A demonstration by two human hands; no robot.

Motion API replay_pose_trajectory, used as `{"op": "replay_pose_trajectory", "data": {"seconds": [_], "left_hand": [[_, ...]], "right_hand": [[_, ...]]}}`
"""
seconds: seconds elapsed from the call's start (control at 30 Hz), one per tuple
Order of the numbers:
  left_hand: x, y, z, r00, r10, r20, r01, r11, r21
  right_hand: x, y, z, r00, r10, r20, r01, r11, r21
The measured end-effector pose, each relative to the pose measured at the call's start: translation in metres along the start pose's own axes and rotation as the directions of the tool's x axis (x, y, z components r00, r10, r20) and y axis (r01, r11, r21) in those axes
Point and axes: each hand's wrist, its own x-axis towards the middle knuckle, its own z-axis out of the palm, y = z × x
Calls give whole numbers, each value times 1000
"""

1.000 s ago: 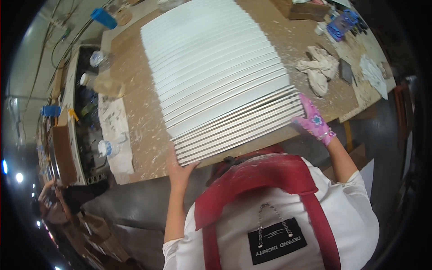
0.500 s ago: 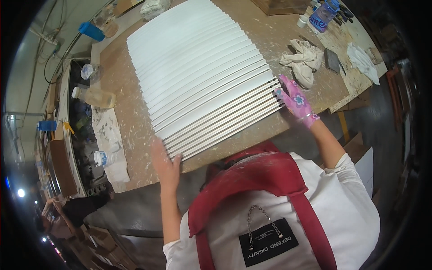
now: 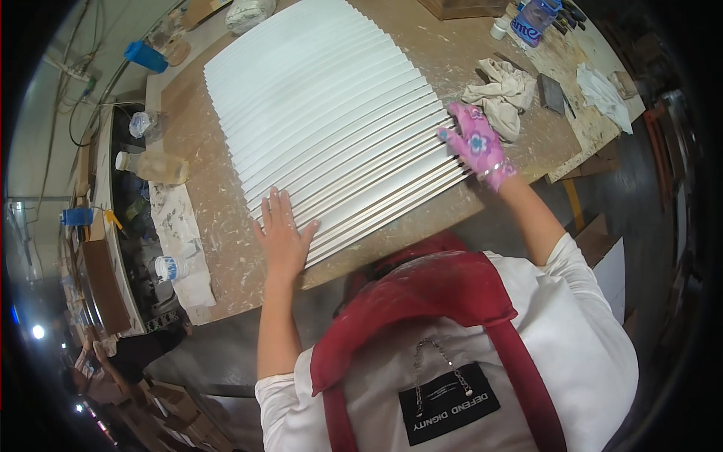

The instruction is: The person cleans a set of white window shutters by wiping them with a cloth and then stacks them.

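Observation:
A wide set of overlapping white slats (image 3: 324, 113) lies across the brown worktable (image 3: 218, 301) in front of me. Toward my side, several slats stand closer to edge-on, with narrow dark gaps between them. My left hand (image 3: 282, 241), bare, rests with fingers spread on the left ends of these near slats. At their right ends is my right hand (image 3: 478, 147), in a pink flowered glove. Its thumb stands apart from the fingers and touches or nearly touches the slat ends; neither hand is closed around a slat.
Right of the slats lie a crumpled cloth (image 3: 501, 94), a dark grey block (image 3: 551, 94) and a white rag (image 3: 602, 98). A plastic bottle (image 3: 538, 21) stands at the far right. Along the left edge are a yellowish bottle (image 3: 154, 167), a blue cup (image 3: 145, 56) and a white tub (image 3: 169, 268).
My left hand has moved away from me onto the slat ends, its fingers now spread. My right hand has shifted left and slightly farther away. One near slat now shows a broader white face.

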Motion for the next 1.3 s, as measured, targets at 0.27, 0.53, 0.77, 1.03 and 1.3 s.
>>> {"op": "replay_pose_trajectory", "data": {"seconds": [0.27,0.53,0.77,1.03,1.3], "left_hand": [[-5,5,-4,998,24,-62,-26,999,-25],[-41,22,3,983,181,25,-182,983,1],[-81,-32,21,960,-38,-277,-23,976,-216],[-55,-18,16,780,-624,47,449,506,-736],[-61,-24,35,745,-667,3,359,396,-845]], "right_hand": [[-50,-99,41,722,-674,155,678,734,29],[-49,-96,43,716,-656,239,664,746,59],[-42,-16,-4,981,-107,-159,125,986,109],[-43,10,20,986,165,21,-165,963,211],[-56,17,29,988,153,-2,-146,948,282]]}}
